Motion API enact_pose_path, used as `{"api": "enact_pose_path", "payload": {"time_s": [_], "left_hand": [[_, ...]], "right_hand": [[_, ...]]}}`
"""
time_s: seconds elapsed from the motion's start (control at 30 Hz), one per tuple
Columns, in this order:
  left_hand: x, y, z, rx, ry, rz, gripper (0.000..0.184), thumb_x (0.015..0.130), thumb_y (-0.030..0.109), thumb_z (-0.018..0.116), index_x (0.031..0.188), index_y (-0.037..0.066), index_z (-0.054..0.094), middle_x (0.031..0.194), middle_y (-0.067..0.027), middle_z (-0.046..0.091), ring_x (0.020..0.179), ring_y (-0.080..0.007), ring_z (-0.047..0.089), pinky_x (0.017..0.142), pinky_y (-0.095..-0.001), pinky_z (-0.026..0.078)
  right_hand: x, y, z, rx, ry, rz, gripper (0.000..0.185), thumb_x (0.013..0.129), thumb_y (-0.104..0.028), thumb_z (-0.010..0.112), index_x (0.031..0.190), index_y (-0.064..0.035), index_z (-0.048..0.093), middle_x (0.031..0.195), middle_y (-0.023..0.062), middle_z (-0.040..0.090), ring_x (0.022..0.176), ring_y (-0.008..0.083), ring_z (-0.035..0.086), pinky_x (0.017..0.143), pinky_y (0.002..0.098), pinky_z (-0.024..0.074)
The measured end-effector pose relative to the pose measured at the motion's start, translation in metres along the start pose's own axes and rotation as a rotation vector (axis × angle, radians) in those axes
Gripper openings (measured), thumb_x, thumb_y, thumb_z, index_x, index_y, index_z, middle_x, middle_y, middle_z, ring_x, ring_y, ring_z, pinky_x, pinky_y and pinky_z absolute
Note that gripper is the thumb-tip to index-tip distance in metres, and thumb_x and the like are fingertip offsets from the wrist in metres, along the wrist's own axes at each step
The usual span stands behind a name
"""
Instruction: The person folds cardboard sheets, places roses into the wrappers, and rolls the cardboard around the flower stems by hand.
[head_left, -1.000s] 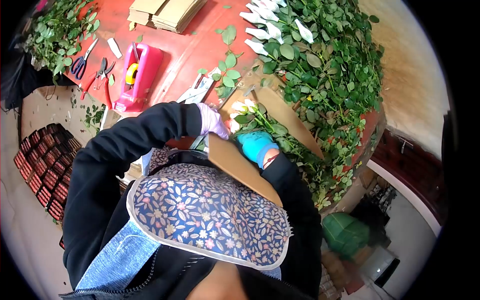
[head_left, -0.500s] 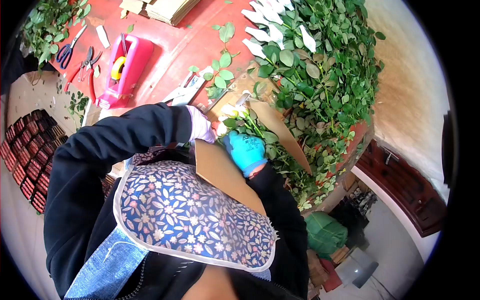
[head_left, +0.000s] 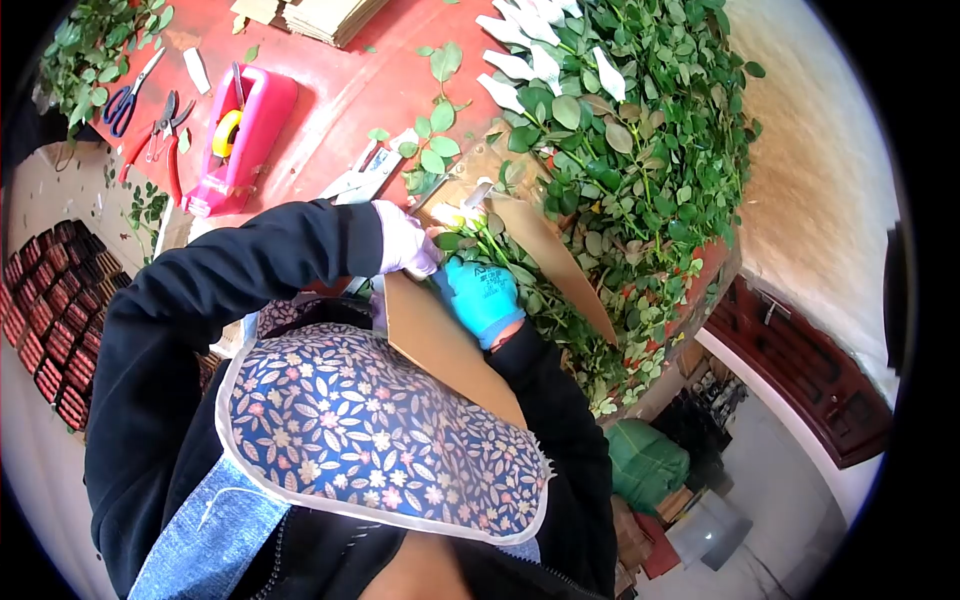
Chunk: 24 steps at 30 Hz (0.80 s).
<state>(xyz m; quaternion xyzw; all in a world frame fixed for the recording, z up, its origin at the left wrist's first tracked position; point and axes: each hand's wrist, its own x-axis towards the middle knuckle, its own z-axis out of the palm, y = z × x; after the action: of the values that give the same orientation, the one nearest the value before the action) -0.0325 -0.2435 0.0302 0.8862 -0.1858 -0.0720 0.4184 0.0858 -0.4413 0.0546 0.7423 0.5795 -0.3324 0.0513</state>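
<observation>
My left hand (head_left: 408, 243), in a pale purple glove, is closed at the near side of several pale roses (head_left: 460, 217); what its fingertips pinch is hidden. My right hand (head_left: 480, 300), in a teal glove, is wrapped round the rose stems just below the blooms. The roses lie between two flaps of brown cardboard. One flap (head_left: 445, 350) stands against the floral apron (head_left: 380, 430), and the other flap (head_left: 560, 260) is on the far side, beside the leaves. A small metal piece (head_left: 480, 193) sits near the flower heads.
A pink tape dispenser (head_left: 245, 135), red pliers (head_left: 165, 135) and scissors (head_left: 128, 100) lie at the left of the red table (head_left: 340, 90). Stacked cardboard (head_left: 330, 18) is at the back. Leafy stems (head_left: 650, 160) with white-netted blooms (head_left: 520, 65) fill the right side.
The view has shifted, so the table things appear further left and up. My left hand's fingers have moved closer to my right hand, which has stayed at the stems, turned with its back upward.
</observation>
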Motion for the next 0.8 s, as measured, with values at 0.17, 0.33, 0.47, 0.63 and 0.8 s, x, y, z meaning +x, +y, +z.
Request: {"api": "enact_pose_path", "payload": {"time_s": [0.17, 0.33, 0.47, 0.63, 0.8], "left_hand": [[-0.002, 0.014, -0.01, 0.072, -0.105, -0.17, 0.014, 0.086, 0.019, 0.055, 0.096, 0.017, 0.065, 0.088, -0.006, 0.067, 0.079, -0.0264, 0.067, 0.071, -0.0384, 0.053], [0.003, 0.011, 0.0, 0.03, -0.153, -0.254, 0.016, 0.088, 0.027, 0.053, 0.093, 0.017, 0.065, 0.082, -0.008, 0.066, 0.08, -0.0271, 0.067, 0.069, -0.0393, 0.051], [-0.002, 0.014, 0.004, -0.062, -0.136, -0.373, 0.019, 0.089, 0.029, 0.053, 0.097, 0.018, 0.067, 0.082, -0.008, 0.066, 0.081, -0.0278, 0.067, 0.071, -0.0408, 0.051], [-0.006, 0.018, 0.001, -0.039, -0.149, -0.332, 0.022, 0.09, 0.029, 0.053, 0.103, 0.02, 0.068, 0.086, -0.0075, 0.067, 0.084, -0.0277, 0.067, 0.077, -0.0409, 0.05], [-0.003, 0.019, -0.013, -0.056, -0.188, -0.3, 0.023, 0.089, 0.026, 0.053, 0.107, 0.021, 0.066, 0.087, -0.0084, 0.066, 0.088, -0.0254, 0.067, 0.077, -0.0391, 0.051]], "right_hand": [[-0.012, 0.004, -0.014, -0.028, 0.406, -0.02, 0.022, 0.095, -0.033, 0.055, 0.095, -0.0119, 0.061, 0.055, 0.011, 0.059, 0.048, 0.0305, 0.059, 0.045, 0.0447, 0.0448], [-0.013, 0.011, -0.002, -0.066, 0.331, 0.078, 0.024, 0.096, -0.034, 0.053, 0.099, -0.0123, 0.062, 0.055, 0.0101, 0.059, 0.047, 0.0291, 0.059, 0.044, 0.0436, 0.0447], [-0.01, 0.01, 0.001, -0.111, 0.267, 0.125, 0.027, 0.096, -0.036, 0.05, 0.098, -0.011, 0.06, 0.056, 0.0099, 0.06, 0.047, 0.0289, 0.06, 0.043, 0.0436, 0.0458], [0.001, 0.009, 0.007, -0.156, 0.286, 0.144, 0.024, 0.095, -0.033, 0.052, 0.089, -0.01, 0.057, 0.057, 0.0109, 0.062, 0.049, 0.0308, 0.061, 0.047, 0.0453, 0.0476], [0.004, 0.003, 0.003, -0.074, 0.276, 0.086, 0.02, 0.094, -0.029, 0.054, 0.088, -0.0106, 0.057, 0.057, 0.0109, 0.061, 0.051, 0.0304, 0.062, 0.048, 0.0458, 0.0477]]}}
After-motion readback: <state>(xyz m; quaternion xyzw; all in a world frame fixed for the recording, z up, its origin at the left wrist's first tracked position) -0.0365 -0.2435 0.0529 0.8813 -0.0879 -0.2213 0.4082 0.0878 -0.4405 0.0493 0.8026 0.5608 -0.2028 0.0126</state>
